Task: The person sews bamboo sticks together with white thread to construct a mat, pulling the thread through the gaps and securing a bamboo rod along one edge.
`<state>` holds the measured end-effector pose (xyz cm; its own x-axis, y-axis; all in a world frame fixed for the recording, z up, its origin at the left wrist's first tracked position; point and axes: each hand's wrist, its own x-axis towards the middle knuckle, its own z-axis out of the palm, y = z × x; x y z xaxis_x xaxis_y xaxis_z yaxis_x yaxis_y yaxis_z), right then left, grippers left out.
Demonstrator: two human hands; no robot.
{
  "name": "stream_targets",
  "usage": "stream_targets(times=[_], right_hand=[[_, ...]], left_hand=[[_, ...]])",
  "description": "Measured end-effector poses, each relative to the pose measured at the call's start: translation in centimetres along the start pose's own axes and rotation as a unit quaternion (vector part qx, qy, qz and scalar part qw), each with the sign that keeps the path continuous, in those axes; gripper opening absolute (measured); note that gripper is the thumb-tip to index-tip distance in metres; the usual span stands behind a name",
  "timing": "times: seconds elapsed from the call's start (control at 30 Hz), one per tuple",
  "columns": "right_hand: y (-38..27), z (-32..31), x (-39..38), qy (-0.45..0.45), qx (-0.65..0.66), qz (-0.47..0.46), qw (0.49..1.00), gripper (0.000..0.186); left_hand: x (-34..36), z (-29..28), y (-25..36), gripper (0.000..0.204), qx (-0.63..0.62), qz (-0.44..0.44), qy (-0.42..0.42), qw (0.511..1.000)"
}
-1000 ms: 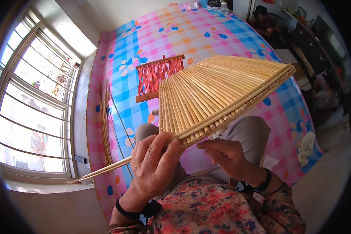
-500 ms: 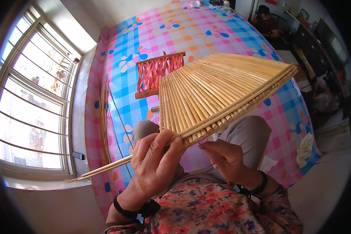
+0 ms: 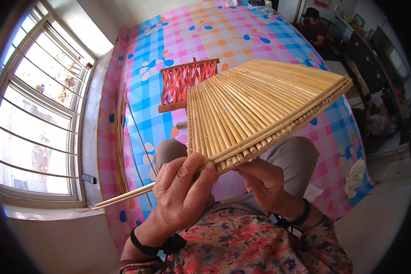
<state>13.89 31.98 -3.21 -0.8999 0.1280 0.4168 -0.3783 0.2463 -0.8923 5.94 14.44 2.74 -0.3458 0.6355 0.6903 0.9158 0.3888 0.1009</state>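
Spreads wide as a pink-and-blue checked sheet (image 3: 233,43) with printed flowers (image 3: 155,66). Bears a red lattice (image 3: 187,86) between wooden bars (image 3: 172,107) near the middle, a bundle of thin brown sticks (image 3: 120,150) along the left edge, crumpled pale cloth (image 3: 355,177) at right, a bottle (image 3: 268,7) at the far end.

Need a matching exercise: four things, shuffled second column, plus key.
1. straw-coloured panel of round sticks
2. wooden-barred rack of red strips
3. slim black oblong object
4. crumpled cream cloth or paper

A. near the right edge of the pink-and-blue checked sheet
B. gripped by the left hand
C. beside the pale-framed, barred window
D. partly hidden behind item 1

Pairs: 1-B; 2-D; 3-C; 4-A
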Motion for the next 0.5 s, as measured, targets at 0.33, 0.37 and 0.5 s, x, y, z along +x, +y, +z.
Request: stream_targets(times=[0.33,0.37,0.5], right_hand=[[-0.07,0.16,0.45,-0.016,0.01,0.003,1.0,0.031],[0.08,0.13,0.41,-0.018,0.009,0.005,1.0,0.03],[-0.06,0.54,0.61,-0.017,0.047,0.009,0.999,0.028]], left_hand=[[-0.14,-0.25,-0.23,0.033,-0.016,-0.005,0.0,1.0],[-0.14,-0.2,-0.22,0.033,-0.021,-0.006,-0.003,1.0],[-0.26,-0.36,-0.28,0.033,-0.027,-0.008,-0.007,1.0]])
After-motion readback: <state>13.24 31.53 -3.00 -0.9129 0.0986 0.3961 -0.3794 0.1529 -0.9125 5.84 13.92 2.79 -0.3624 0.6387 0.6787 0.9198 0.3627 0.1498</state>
